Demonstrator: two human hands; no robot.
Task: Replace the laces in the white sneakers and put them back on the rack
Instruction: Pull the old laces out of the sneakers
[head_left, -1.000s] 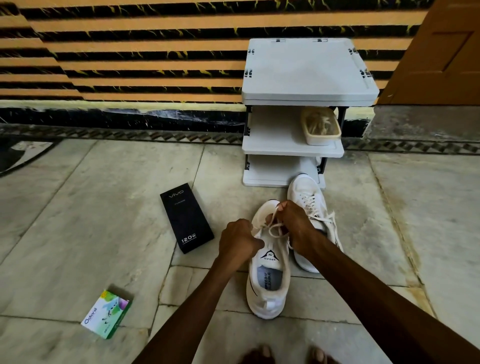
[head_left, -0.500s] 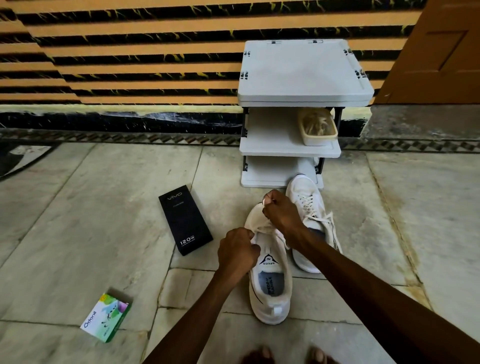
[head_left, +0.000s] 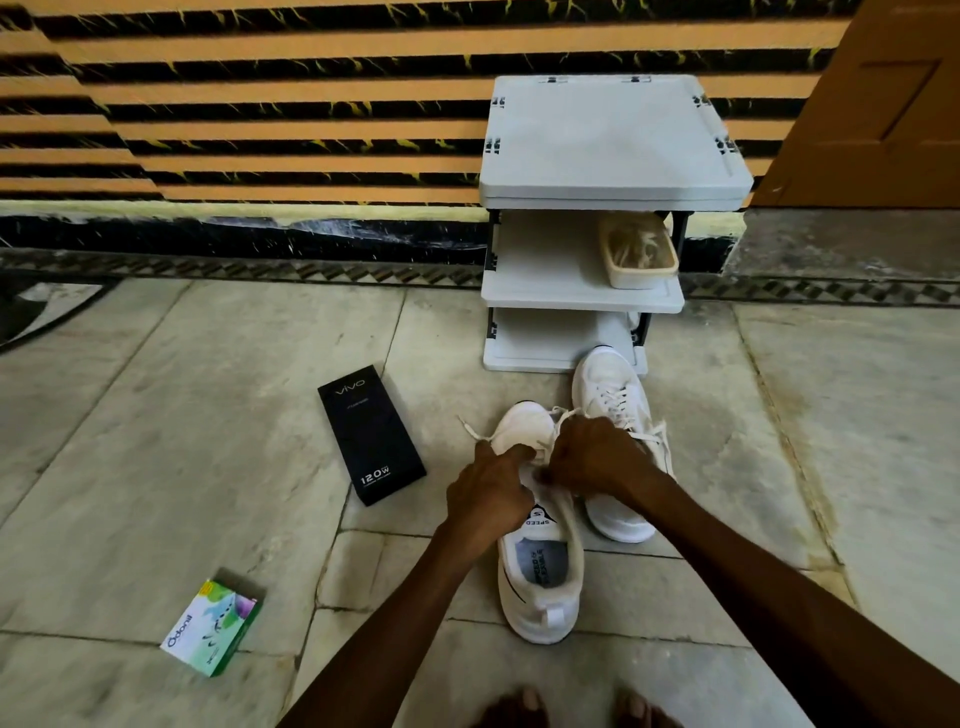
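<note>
Two white sneakers stand on the floor in front of the white rack (head_left: 582, 291). The near sneaker (head_left: 540, 577) points away from me, its heel toward my feet. Over its lacing area, my left hand (head_left: 488, 493) and my right hand (head_left: 592, 457) are close together, each pinching the white lace (head_left: 475, 431). One loose lace end trails left of the toe. The second sneaker (head_left: 618, 395) lies to the right, laced, with its toe at the rack's bottom shelf. My hands hide the eyelets.
A beige tray (head_left: 639, 254) with tangled laces sits on the rack's middle shelf. A black phone box (head_left: 371, 434) lies on the floor to the left, a green carton (head_left: 213, 629) nearer me. My bare feet (head_left: 571, 709) are at the bottom edge. A brown door (head_left: 878, 98) stands at right.
My left hand has moved forward along the shoe and my right hand has come back toward it, so both now meet over the laces. A lace end now trails left of the toe.
</note>
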